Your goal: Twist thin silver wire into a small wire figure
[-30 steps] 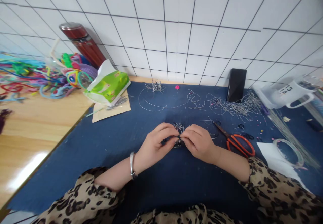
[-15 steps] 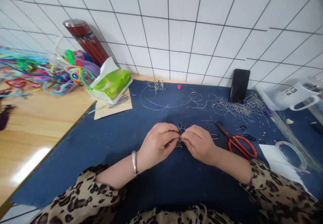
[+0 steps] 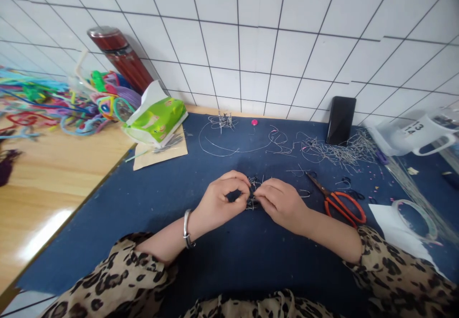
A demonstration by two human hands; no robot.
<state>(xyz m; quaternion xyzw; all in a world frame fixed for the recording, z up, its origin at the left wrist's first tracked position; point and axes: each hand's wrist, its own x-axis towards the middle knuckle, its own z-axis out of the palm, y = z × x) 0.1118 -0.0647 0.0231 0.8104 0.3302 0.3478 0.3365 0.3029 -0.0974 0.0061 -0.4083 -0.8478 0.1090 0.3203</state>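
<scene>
A small tangled piece of thin wire (image 3: pixel 252 204) lies between my hands on the dark blue mat (image 3: pixel 251 260). From the left, my left hand (image 3: pixel 224 196) pinches at its edge, thumb and forefinger forming a ring. My right hand (image 3: pixel 281 203) is closed on the wire piece from the right, its fingertips pressed together. The fingers partly cover the piece, so its full shape is hidden. Orange-handled scissors (image 3: pixel 344 205) rest to the right of my right hand, blades pointing up and left.
Behind lie a small wire frame (image 3: pixel 225 120), a pink disc (image 3: pixel 254 122), loose wires (image 3: pixel 333 151) and a black phone (image 3: pixel 340 121). A white mug (image 3: pixel 426 134) and tape roll (image 3: pixel 416 220) are right. A tissue pack (image 3: pixel 158 119), red flask (image 3: pixel 124 60) and colourful stems (image 3: pixel 43 98) are left.
My left hand has shifted slightly left, and the gap between its thumb and forefinger is rounder. Its fingertips have separated a little from those of my right hand.
</scene>
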